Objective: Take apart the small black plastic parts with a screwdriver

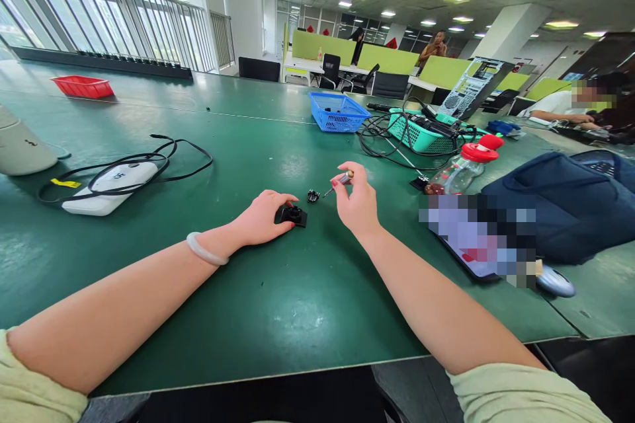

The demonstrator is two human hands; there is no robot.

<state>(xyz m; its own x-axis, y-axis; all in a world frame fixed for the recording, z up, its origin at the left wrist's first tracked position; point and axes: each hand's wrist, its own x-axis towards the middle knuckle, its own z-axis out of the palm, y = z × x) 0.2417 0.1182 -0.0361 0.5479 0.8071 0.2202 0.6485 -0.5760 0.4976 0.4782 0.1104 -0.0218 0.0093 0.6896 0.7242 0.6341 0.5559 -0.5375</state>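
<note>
My left hand rests on the green table with its fingers closed on a small black square part, holding it down. My right hand is raised just to the right of it and pinches a small screwdriver between thumb and fingers, tip pointing down and left. A second tiny black part lies on the table between the screwdriver tip and the held part. A pale bangle circles my left wrist.
A white device with a looped black cable lies at the left. A blue basket, a teal basket of cables, a red-capped bottle, a tablet and a dark blue bag stand at the right. Other people sit farther off.
</note>
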